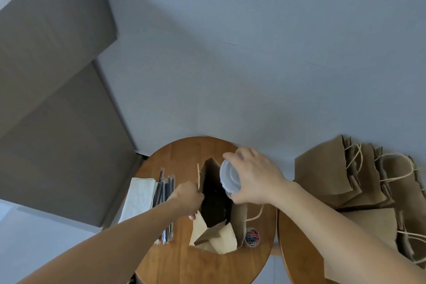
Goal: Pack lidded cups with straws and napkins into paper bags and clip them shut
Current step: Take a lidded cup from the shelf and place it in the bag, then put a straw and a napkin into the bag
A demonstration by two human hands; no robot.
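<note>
Right hand (255, 175): fingers curled round a lidded cup (229, 177), held tilted over the open mouth of the paper bag (216, 200); flat translucent lid facing the camera
Left hand (186, 195): pinches the bag's left rim, beside a twisted cord handle; fingertips partly hidden
Paper bag: brown kraft, standing open on a round wooden table (184, 260); dark inside
Napkins (139, 198): white, folded, at the table's left edge
Straws (164, 193): dark, in clear wrappers, between napkins and bag
Paper clips (252, 237): coloured heap, just right of the bag
Spare bags (345, 175): flat kraft stack with cord handles, on a second wooden table at right
</note>
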